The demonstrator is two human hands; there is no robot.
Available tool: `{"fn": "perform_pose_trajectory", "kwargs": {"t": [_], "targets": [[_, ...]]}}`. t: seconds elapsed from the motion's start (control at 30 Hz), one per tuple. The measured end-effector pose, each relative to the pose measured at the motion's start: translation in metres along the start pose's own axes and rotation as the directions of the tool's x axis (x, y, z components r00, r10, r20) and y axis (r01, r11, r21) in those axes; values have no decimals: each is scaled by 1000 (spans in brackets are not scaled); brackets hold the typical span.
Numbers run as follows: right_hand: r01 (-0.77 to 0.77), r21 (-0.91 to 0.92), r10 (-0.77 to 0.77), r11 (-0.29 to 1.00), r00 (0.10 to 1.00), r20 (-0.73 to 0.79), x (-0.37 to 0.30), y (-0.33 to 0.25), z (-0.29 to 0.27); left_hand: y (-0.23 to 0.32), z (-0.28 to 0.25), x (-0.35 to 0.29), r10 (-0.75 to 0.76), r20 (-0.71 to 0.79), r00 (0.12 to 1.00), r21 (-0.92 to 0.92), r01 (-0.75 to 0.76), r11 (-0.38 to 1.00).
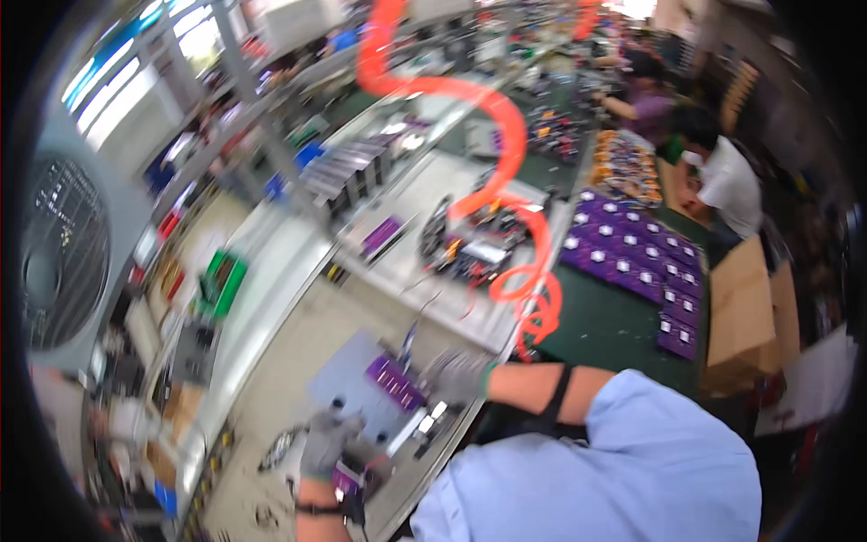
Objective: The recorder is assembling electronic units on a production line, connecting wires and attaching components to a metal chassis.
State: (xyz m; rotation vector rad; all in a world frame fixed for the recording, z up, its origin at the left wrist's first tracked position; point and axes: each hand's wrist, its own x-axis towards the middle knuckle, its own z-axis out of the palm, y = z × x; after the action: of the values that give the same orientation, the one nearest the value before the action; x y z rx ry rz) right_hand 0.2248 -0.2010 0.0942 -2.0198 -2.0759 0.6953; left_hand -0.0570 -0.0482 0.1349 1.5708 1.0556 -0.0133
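We see the purple part [395, 383] with pale marks over the grey-blue mat [348, 375], just beside our gloved right hand [456, 375]; our gloved left hand [332, 444] is next to another purple piece [350, 479]. The view is blurred, so we cannot tell whether the fingers of either hand are wide, narrow or holding something. A sideways push from the right hand could make the part slide; a careless left wrist could knock the other piece.
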Motion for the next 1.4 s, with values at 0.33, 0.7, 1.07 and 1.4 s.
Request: {"fn": "perform_pose_trajectory", "kwargs": {"t": [0.33, 0.7, 1.07, 1.4], "targets": [[-290, 67, 253, 955, 910, 328, -87, 30, -2, -58, 36, 27, 227, 74, 971, -230, -204, 951], [111, 914, 166, 391, 968, -189, 23, -5, -26, -58, 47, 26, 206, 184, 961, -104, -189, 976], [-59, 993, 257, 101, 966, 31, 61, 11, 29, -106, -22, 94, 156, -278, 948, 411, -29, 911], [-61, 997, 260, -37, 963, 69, 44, -1, 3, -127, 16, 143, -183, -136, 974, 350, 220, 911]]}}
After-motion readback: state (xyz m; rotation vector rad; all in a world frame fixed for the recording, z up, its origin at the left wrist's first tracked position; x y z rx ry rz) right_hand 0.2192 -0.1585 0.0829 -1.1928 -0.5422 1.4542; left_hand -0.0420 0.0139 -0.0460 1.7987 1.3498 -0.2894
